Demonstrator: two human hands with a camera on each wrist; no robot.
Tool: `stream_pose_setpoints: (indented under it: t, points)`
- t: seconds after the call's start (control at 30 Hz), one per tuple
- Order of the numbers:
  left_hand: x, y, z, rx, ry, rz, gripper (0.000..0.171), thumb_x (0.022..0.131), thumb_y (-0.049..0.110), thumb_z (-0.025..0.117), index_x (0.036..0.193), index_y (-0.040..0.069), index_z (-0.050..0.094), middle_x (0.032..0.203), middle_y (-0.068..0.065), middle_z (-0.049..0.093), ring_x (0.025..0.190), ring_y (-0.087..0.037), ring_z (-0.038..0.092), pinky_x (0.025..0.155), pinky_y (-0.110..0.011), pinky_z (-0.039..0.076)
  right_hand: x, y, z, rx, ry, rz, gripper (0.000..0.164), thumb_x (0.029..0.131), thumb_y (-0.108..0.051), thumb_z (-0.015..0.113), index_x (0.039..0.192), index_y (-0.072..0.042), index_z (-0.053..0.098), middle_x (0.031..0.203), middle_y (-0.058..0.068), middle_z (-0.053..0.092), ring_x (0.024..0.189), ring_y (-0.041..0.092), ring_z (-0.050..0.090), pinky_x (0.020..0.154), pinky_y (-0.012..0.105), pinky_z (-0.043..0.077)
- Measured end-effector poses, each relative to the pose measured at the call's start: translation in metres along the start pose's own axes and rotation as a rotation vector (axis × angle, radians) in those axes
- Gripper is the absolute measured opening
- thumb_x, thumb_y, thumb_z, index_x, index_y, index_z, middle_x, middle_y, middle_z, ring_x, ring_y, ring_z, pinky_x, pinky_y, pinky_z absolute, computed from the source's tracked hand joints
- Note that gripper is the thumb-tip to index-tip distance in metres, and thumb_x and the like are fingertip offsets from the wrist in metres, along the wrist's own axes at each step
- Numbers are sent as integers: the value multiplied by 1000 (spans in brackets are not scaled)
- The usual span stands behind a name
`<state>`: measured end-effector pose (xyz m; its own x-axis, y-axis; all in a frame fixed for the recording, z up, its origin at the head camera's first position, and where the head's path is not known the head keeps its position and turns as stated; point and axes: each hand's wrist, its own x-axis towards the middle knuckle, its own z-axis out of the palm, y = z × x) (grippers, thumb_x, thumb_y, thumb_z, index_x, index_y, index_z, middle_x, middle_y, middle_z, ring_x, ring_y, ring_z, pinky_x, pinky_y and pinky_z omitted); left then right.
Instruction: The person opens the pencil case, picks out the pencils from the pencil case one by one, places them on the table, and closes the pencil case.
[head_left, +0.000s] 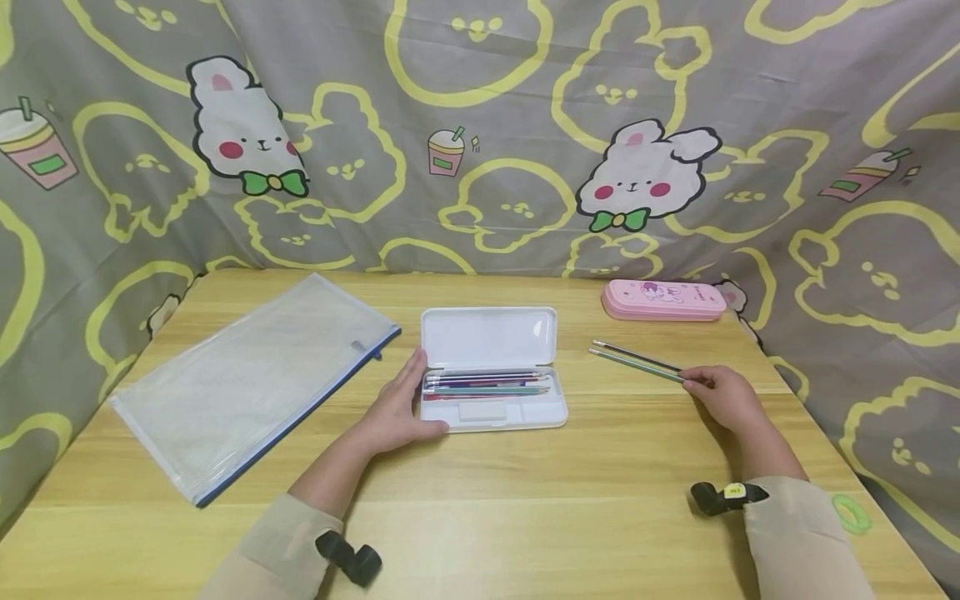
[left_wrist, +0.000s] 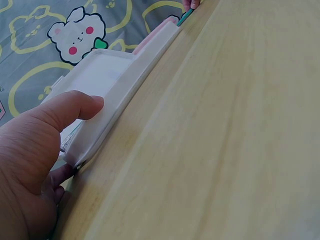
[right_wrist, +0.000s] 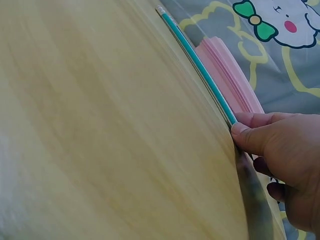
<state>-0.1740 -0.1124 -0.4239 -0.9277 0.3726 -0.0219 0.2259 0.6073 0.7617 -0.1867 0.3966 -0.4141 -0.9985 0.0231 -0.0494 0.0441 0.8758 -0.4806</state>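
A white pencil case [head_left: 487,337] lies with its lid raised near the middle of the table. Several pencils [head_left: 517,390] are lined up inside it, with a white eraser [head_left: 483,412] in the front compartment. My left hand [head_left: 397,412] grips the case's left end, its thumb [left_wrist: 82,107] bent over the front side and the other fingers behind. To the right, my right hand [head_left: 726,398] pinches a green pencil [head_left: 633,364] and a dark pencil [head_left: 636,356] near one end, between thumb and forefinger. Their eraser ends point left toward the case, low over the wood.
A clear zip pouch [head_left: 255,375] with a blue zipper edge lies flat at the left. Behind my right hand sits a closed pink pencil case [head_left: 663,302]. A green ring [head_left: 851,513] is by my right sleeve. Patterned cloth [head_left: 495,108] hangs along the table's back edge.
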Motion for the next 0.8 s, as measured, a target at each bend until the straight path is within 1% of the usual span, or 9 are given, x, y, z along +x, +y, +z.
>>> stream_pose_setpoints:
  t: [0.17, 0.3, 0.43, 0.53, 0.63, 0.7, 0.8]
  points:
    - [0, 0, -1, -4, -1, 3, 121, 72, 37, 82, 158, 7, 3, 166, -12, -2, 152, -38, 4, 121, -58, 12, 1, 0, 1, 3, -4, -7, 35, 101, -22, 52, 122, 4, 63, 119, 31, 60, 107, 46, 56, 89, 58, 45]
    - [-1, -1, 0, 1, 1, 7, 121, 72, 39, 82, 158, 6, 3, 166, -14, -1, 152, -40, 5, 120, -60, 13, 0, 0, 1, 12, -9, -2, 37, 102, -24, 52, 123, 3, 63, 121, 32, 59, 108, 47, 55, 90, 59, 44]
    - [0, 0, 0, 0, 1, 8, 121, 72, 38, 82, 158, 5, 4, 166, -14, -1, 152, -40, 5, 120, -60, 13, -4, -7, 1, 33, 17, -14, 38, 101, -26, 53, 123, 4, 63, 122, 32, 59, 110, 48, 54, 92, 59, 43]
    - [0, 1, -1, -4, -1, 8, 120, 72, 38, 82, 158, 6, 4, 166, -12, -1, 152, -39, 5, 121, -59, 13, -6, -19, 3, 72, 49, -47, 39, 101, -25, 54, 123, 6, 62, 123, 33, 57, 113, 49, 54, 94, 60, 43]
    - [0, 1, -1, -7, -2, 7, 120, 72, 37, 82, 158, 5, 4, 166, -12, -1, 152, -39, 5, 121, -59, 13, -6, -37, 7, 106, 70, -99, 37, 100, -22, 55, 121, 6, 63, 121, 32, 57, 113, 47, 54, 95, 59, 44]
    - [-1, 1, -1, -8, -3, 5, 120, 72, 37, 82, 158, 5, 4, 166, -12, -1, 152, -39, 5, 121, -59, 13, -5, -50, 10, 110, 72, -126, 33, 99, -19, 57, 120, 5, 65, 119, 30, 59, 110, 44, 55, 93, 55, 45]
    - [-1, 1, -1, -7, -4, 3, 120, 72, 37, 82, 158, 6, 4, 166, -12, -1, 152, -39, 5, 120, -59, 13, -3, -72, 17, 103, 58, -165, 29, 97, -16, 59, 118, 2, 67, 117, 26, 61, 105, 37, 57, 84, 44, 47]
